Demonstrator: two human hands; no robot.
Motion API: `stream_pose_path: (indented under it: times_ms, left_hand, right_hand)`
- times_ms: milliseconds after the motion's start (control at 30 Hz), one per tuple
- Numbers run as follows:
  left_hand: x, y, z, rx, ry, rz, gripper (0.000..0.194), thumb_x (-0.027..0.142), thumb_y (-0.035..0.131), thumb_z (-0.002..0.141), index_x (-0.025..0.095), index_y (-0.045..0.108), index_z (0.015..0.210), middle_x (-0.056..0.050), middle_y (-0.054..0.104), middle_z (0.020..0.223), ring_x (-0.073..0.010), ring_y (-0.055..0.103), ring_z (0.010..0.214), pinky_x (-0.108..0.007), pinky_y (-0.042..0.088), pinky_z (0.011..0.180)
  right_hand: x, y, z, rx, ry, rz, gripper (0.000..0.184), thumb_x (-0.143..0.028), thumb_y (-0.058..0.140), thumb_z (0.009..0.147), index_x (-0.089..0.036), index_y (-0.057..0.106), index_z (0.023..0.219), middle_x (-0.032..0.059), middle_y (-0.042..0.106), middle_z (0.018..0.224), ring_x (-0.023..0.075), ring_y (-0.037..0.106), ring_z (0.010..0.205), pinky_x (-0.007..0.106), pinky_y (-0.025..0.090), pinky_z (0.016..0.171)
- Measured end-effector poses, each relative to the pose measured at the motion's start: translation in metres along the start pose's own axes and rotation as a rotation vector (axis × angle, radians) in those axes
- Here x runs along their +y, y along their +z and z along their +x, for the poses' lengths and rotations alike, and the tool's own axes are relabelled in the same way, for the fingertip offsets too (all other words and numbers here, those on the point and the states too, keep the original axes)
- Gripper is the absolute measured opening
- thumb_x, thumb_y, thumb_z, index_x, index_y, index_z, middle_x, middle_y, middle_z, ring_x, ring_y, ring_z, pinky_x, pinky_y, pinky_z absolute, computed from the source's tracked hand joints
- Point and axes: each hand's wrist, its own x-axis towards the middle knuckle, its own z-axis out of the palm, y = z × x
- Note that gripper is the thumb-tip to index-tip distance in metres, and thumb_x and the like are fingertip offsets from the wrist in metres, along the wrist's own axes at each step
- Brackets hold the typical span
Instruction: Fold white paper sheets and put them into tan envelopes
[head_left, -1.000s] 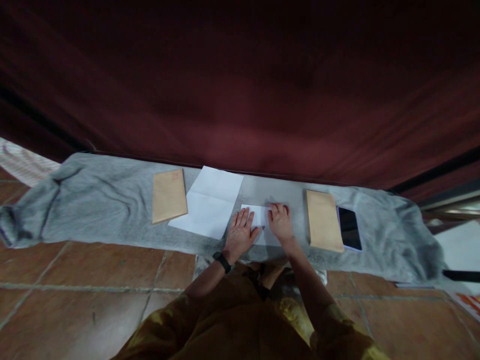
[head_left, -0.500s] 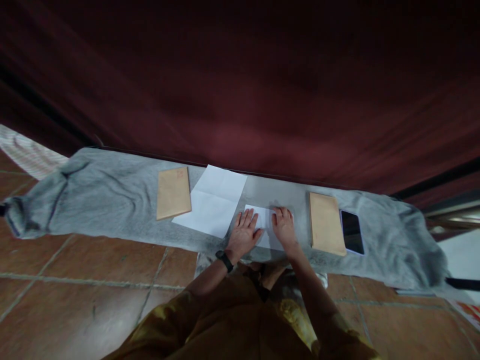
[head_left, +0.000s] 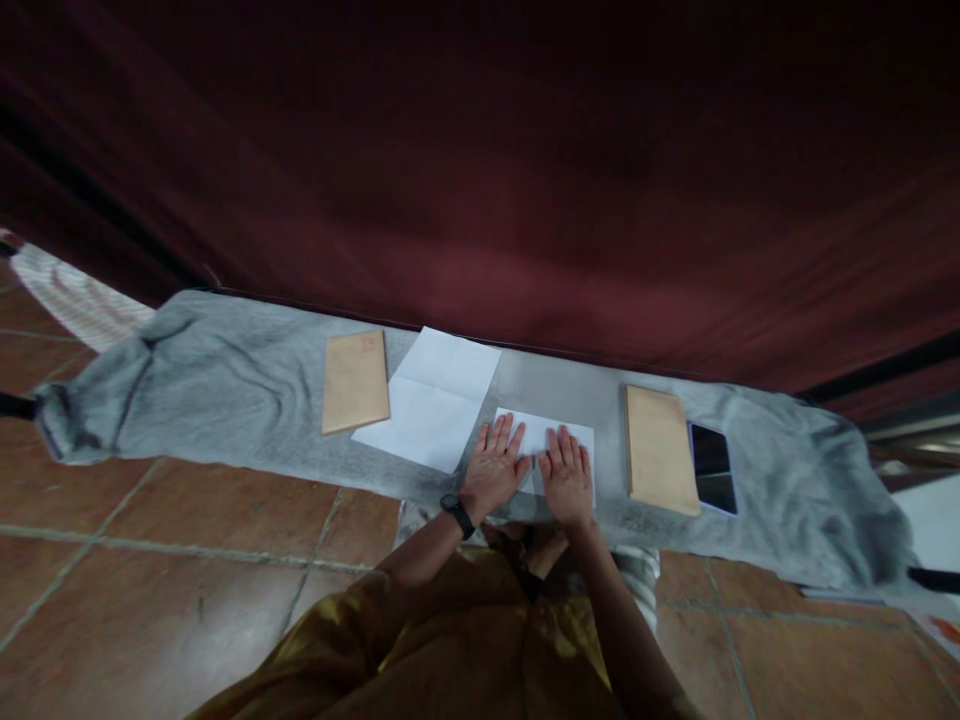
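Observation:
A folded sheet of white paper lies in front of me on the grey cloth. On its left part my left hand rests flat, fingers stretched out, a dark watch on the wrist. My right hand is spread over the right part of the same paper, palm down. Both hands cover much of the sheet, so its lower edge is largely hidden. Just left of my left hand lies a larger unfolded white sheet with visible creases.
A brown envelope touches the large sheet at left. To the right are a stack of brown envelopes and a phone. A grey cloth covers the long narrow surface. A dark red curtain hangs behind it.
My right hand has moved down from the paper's upper right edge and now lies flat with fingers spread. My left hand stays on the sheet. The view has shifted slightly.

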Motion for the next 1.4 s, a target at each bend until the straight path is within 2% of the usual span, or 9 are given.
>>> stream_pose_path:
  times_ms: [167,333,400,500,633,733,867,1100,1400]
  left_hand:
    - [0.015,0.005,0.010,0.009,-0.034,0.005,0.058,0.040,0.041,0.101,0.009,0.040,0.150,-0.020,0.034,0.161,-0.0333,0.026,0.151,-0.058,0.017,0.124]
    - [0.026,0.012,0.018,-0.016,0.069,-0.037,0.050,0.033,0.034,0.103,0.019,0.041,0.151,-0.008,0.033,0.163,-0.0268,0.025,0.153,-0.055,0.018,0.125]
    - [0.026,0.014,0.018,-0.020,0.073,-0.043,0.051,0.036,0.034,0.103,0.020,0.041,0.151,-0.008,0.033,0.163,-0.0272,0.024,0.153,-0.056,0.017,0.125]
    - [0.025,0.015,0.016,-0.017,0.073,-0.053,0.053,0.041,0.035,0.103,0.019,0.040,0.152,-0.009,0.032,0.163,-0.0289,0.023,0.153,-0.056,0.016,0.125]
    - [0.027,0.018,0.014,-0.005,0.088,-0.057,0.056,0.045,0.034,0.103,0.018,0.040,0.152,-0.011,0.031,0.164,-0.0323,0.021,0.153,-0.060,0.014,0.124]
    - [0.030,0.019,0.015,-0.012,0.085,-0.037,0.059,0.044,0.035,0.102,0.014,0.039,0.153,-0.014,0.031,0.163,-0.0344,0.021,0.153,-0.061,0.012,0.123]
    - [0.032,0.021,0.018,-0.052,0.129,0.001,0.059,0.036,0.036,0.101,0.007,0.036,0.153,-0.018,0.032,0.162,-0.0316,0.023,0.153,-0.059,0.010,0.125]
    - [0.032,0.023,0.018,-0.060,0.157,0.004,0.060,0.033,0.036,0.101,0.004,0.033,0.154,-0.019,0.029,0.163,-0.0293,0.022,0.153,-0.057,0.009,0.126]
    - [0.031,0.021,0.017,-0.061,0.131,-0.013,0.058,0.037,0.033,0.102,0.008,0.037,0.152,-0.017,0.032,0.162,-0.0285,0.023,0.153,-0.059,0.012,0.125]
  right_hand:
    - [0.005,0.000,-0.004,-0.002,0.026,-0.060,0.053,-0.035,0.035,0.105,-0.016,0.038,0.154,0.0167,0.032,0.162,0.0301,0.034,0.147,0.052,0.028,0.118]
    - [0.004,0.000,-0.005,-0.022,0.009,-0.087,0.054,-0.028,0.031,0.104,-0.016,0.035,0.156,0.0161,0.030,0.163,0.0300,0.032,0.148,0.051,0.026,0.119]
    - [0.005,0.000,-0.005,-0.036,0.010,-0.074,0.054,-0.028,0.029,0.104,-0.016,0.035,0.156,0.0162,0.030,0.163,0.0297,0.031,0.148,0.051,0.025,0.119]
    - [0.010,-0.001,-0.005,-0.062,0.034,-0.007,0.053,-0.031,0.027,0.105,-0.016,0.038,0.155,0.0155,0.033,0.162,0.0280,0.031,0.149,0.051,0.025,0.120]
    - [0.023,-0.002,0.003,-0.069,0.081,0.183,0.054,-0.035,0.021,0.105,-0.016,0.043,0.151,0.0145,0.047,0.154,0.0233,0.038,0.145,0.050,0.029,0.119]
    - [0.025,-0.003,0.013,-0.093,0.045,0.267,0.056,-0.036,0.017,0.105,-0.016,0.045,0.150,0.0144,0.048,0.153,0.0219,0.040,0.144,0.049,0.030,0.119]
    - [0.017,-0.004,0.018,-0.147,-0.028,0.166,0.056,-0.037,0.017,0.106,-0.016,0.045,0.150,0.0142,0.044,0.156,0.0247,0.035,0.146,0.051,0.026,0.120]
    - [0.015,-0.003,0.012,-0.117,0.015,0.007,0.056,-0.038,0.020,0.106,-0.016,0.039,0.154,0.0144,0.040,0.159,0.0271,0.034,0.147,0.052,0.026,0.119]
    - [0.022,-0.001,0.004,0.002,0.079,-0.092,0.060,-0.042,0.028,0.106,-0.005,0.036,0.153,0.0261,0.035,0.158,0.0358,0.035,0.146,0.056,0.032,0.115]
